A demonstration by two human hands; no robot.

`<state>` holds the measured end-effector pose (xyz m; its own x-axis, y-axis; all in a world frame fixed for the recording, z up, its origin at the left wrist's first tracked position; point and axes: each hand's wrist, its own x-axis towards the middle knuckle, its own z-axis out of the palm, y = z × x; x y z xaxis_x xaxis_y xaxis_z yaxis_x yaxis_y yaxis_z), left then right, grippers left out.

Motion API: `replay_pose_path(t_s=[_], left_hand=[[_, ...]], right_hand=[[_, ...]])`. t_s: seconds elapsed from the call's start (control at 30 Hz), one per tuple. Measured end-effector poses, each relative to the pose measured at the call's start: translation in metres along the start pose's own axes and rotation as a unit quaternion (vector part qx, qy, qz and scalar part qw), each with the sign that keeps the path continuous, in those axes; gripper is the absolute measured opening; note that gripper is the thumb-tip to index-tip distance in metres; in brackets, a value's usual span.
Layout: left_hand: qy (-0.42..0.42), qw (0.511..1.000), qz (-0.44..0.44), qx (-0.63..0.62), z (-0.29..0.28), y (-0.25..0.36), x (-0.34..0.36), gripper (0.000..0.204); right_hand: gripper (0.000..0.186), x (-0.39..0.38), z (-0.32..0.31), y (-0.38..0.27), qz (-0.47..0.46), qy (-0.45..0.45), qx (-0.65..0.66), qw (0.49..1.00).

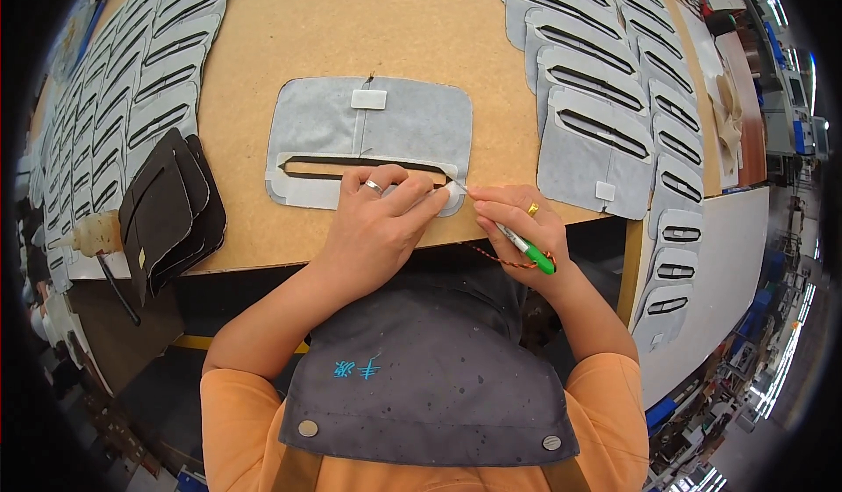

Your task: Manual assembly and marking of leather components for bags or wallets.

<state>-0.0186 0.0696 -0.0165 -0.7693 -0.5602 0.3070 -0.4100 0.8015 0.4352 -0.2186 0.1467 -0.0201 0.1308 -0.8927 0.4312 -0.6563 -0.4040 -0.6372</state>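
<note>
Grey rounded fabric panel (pixel 412 124), near edge of brown wooden bench (pixel 368 27): left hand (pixel 386 207) presses it, fingers together; right hand (pixel 524 229) pinches green-ended pen-shaped tool (pixel 538 258), apparently working right end of black-edged slot (pixel 320 169), tip unclear; next move needs steadiness.

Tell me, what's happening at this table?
Someone is working on a grey panel with a long slot. Their left hand rests on it, while the right hand holds a green-ended, pen-like tool with its tip near the slot's right end. Similar slotted panels lie in overlapping rows on both sides; dark pieces are stacked at left.
</note>
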Motion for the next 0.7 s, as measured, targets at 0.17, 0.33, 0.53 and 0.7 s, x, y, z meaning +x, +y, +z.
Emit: replay_pose_path(t_s=[0.17,0.33,0.53,0.7], left_hand=[[0.013,1.000,-0.003,-0.028,0.003,-0.001,-0.005,0.037],[0.000,1.000,-0.028,-0.007,0.005,0.003,-0.003,0.036],[-0.013,1.000,0.003,-0.003,0.006,0.000,-0.002,0.038],[-0.017,1.000,-0.003,-0.002,0.004,0.001,-0.001,0.036]], right_hand=[[0.018,-0.001,-0.001,0.000,0.064,0.011,0.067,0.996],[0.014,-0.001,-0.001,0.002,0.169,0.056,0.173,0.969],[0.014,0.014,0.001,-0.005,0.063,0.004,0.076,0.995],[0.015,0.016,0.002,-0.009,0.014,-0.030,0.002,0.999]])
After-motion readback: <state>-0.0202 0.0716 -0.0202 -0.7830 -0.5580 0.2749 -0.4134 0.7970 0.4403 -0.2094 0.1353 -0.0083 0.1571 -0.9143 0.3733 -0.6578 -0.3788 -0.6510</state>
